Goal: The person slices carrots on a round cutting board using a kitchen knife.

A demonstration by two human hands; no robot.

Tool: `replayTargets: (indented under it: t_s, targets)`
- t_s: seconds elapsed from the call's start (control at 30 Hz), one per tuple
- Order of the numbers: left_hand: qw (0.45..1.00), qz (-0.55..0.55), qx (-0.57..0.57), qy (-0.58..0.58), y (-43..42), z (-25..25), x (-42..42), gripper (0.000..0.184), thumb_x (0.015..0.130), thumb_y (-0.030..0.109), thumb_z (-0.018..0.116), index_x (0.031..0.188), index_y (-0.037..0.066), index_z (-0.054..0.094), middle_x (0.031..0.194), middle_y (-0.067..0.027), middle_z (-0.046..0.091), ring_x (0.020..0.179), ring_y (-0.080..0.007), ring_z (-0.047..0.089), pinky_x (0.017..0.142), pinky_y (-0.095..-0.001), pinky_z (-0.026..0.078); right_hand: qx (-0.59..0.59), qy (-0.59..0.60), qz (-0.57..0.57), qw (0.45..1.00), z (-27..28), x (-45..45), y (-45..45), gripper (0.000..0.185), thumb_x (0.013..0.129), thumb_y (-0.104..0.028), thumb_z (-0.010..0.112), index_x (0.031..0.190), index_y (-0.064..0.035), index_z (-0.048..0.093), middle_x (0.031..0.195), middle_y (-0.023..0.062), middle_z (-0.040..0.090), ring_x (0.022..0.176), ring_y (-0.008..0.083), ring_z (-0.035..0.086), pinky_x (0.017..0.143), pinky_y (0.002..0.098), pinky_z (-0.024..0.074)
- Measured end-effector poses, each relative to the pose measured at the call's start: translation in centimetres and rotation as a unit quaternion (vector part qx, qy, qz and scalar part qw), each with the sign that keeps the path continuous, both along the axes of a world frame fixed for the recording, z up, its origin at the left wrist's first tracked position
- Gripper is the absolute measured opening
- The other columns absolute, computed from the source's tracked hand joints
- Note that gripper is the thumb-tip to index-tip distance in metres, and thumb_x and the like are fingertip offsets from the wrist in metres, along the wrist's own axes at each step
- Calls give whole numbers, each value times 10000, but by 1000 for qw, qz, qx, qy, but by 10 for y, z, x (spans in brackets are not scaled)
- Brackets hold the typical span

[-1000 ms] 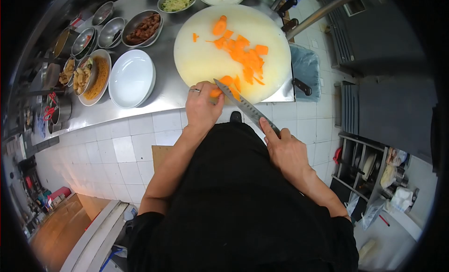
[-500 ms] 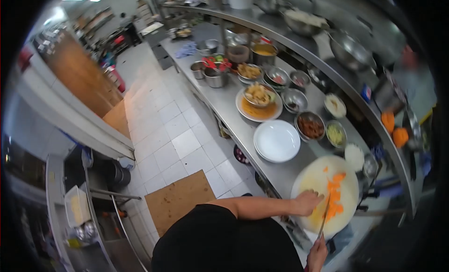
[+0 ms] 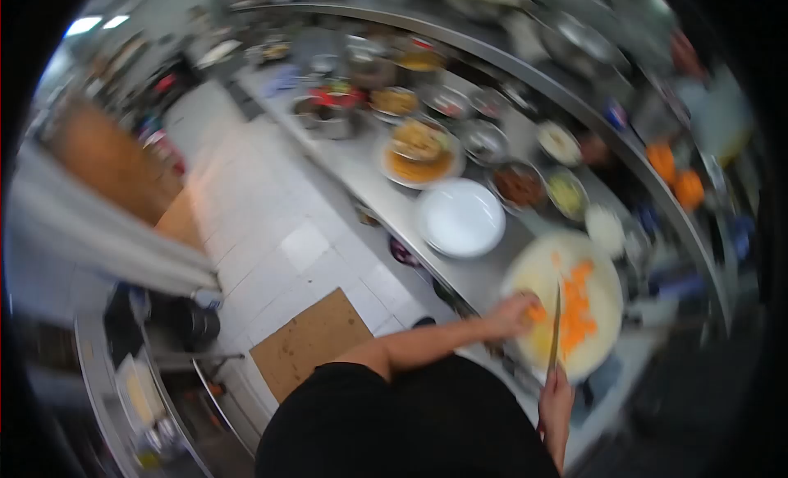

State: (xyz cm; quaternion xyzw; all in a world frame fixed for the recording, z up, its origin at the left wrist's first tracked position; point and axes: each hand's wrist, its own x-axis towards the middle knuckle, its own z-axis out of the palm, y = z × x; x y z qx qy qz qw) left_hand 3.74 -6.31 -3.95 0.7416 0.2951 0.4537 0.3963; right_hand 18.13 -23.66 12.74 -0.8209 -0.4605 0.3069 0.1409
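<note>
The left hand has its grip around a carrot piece; the right hand grasps the knife over the round cutting board, beside orange carrot slices.

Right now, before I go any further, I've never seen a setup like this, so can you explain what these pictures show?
There is no machine here: a person is working with two bare hands. Every picture comes from one camera on their head, looking forward and down, so their black clothing shows at the bottom. This view is somewhat blurred.

The left hand grips an orange chunk of food over a round, pale cutting board. The right hand holds a long-bladed knife, its blade over the board. Loose orange pieces lie beside the blade.

The board sits on a long metal table, along with a white round dish and several metal bowls, some with food in them.
</note>
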Motion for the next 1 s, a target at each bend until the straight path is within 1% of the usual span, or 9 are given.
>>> replayTargets:
  t_s: [0.03,0.07,0.17,0.23,0.27,0.33,0.43,0.77,1.0]
  targets:
    - [998,-17,-18,54,-6,-3,-10,479,798,157,776,1243,65,627,1187,-183,676,1097,-416,665,952,-477,560,-47,36,-57,997,14,-7,0,415,1096,-163,491,1496,-119,593,858,270,722,695,415,701,710,516,574]
    - [997,-22,48,57,-6,0,-14,449,791,134,784,1210,49,646,1175,-196,683,1097,-427,661,955,-495,555,50,8,-18,999,-28,14,-17,426,1083,-146,518,1502,-138,596,877,271,721,759,438,709,749,527,577]
    - [989,-1,135,53,-7,5,-15,350,763,54,801,1093,59,684,1119,-164,707,1088,-393,665,959,-492,540,108,-86,96,986,-46,24,-32,434,1059,-172,596,1493,-165,616,960,252,730,879,440,718,788,529,570]
    - [987,4,141,83,-5,10,-13,337,761,41,802,1076,64,685,1109,-155,705,1087,-384,661,956,-479,536,132,-97,92,982,-41,16,-36,440,1044,-208,639,1484,-182,633,862,218,683,757,426,695,718,517,571]
    - [987,2,141,77,-6,17,-14,326,758,30,801,1063,63,687,1097,-150,701,1078,-382,655,947,-479,534,120,-106,68,985,-37,12,-41,440,1044,-208,639,1484,-182,633,862,218,683,757,426,695,718,517,571]
    - [989,-9,132,72,-8,25,-15,317,756,20,800,1049,62,689,1086,-144,697,1069,-380,649,937,-479,532,90,-158,109,977,-30,6,-48,461,1028,-236,675,1486,-208,640,775,159,610,643,380,659,618,486,565]
    - [986,6,140,87,-10,31,-13,288,758,2,797,1019,61,691,1063,-133,687,1042,-371,637,921,-478,527,103,-201,113,968,-23,-3,-60,490,1009,-257,707,1493,-227,639,769,132,584,591,337,642,541,454,550]
    - [981,28,151,119,-13,33,-13,284,751,13,816,1007,67,705,1051,-121,704,1011,-350,641,903,-454,518,57,-203,95,973,-2,-23,-78,554,977,-234,749,1513,-200,616,806,146,575,599,319,646,516,431,547]
    - [978,25,166,122,-11,34,-14,293,749,2,836,1002,71,706,1051,-106,718,1004,-337,651,899,-444,517,28,-191,100,976,-13,-18,-62,500,1026,-261,688,1513,-183,606,824,160,587,611,335,658,527,444,556]
